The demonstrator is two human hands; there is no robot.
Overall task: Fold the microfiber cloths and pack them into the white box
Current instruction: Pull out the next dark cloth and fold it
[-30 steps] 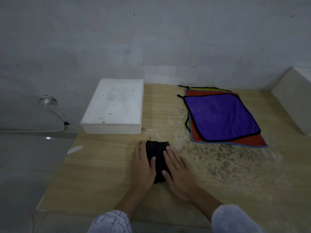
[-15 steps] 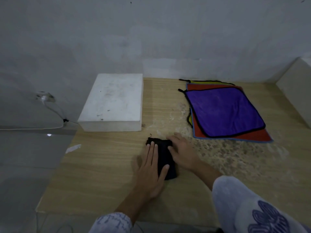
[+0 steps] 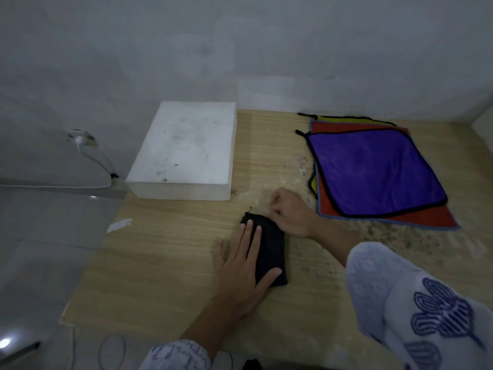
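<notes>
A small black microfiber cloth [image 3: 270, 252], folded into a narrow soft rectangle, lay on the pale wood-grain table [image 3: 165, 252], its long axis running away from the person and leaning slightly left at the far end. The left hand [image 3: 241, 265] was laid flat on the cloth's left half, fingers straight and pressing, nothing grasped. The right hand [image 3: 289, 216] was set at the far right corner of the cloth with fingers curled; a pinch on the corner seemed likely, though the contact itself was hidden.

The closed white rectangular box [image 3: 184, 150], matte and scuffed, stood beyond and to the left of the cloth, nearer the left hand. Its lid was judged to need lifting before packing. To the right, a plush purple cloth with black piping [image 3: 373, 169] was spread flat over an orange cloth [image 3: 426, 217] and a yellow one [image 3: 344, 119], all unfolded.
</notes>
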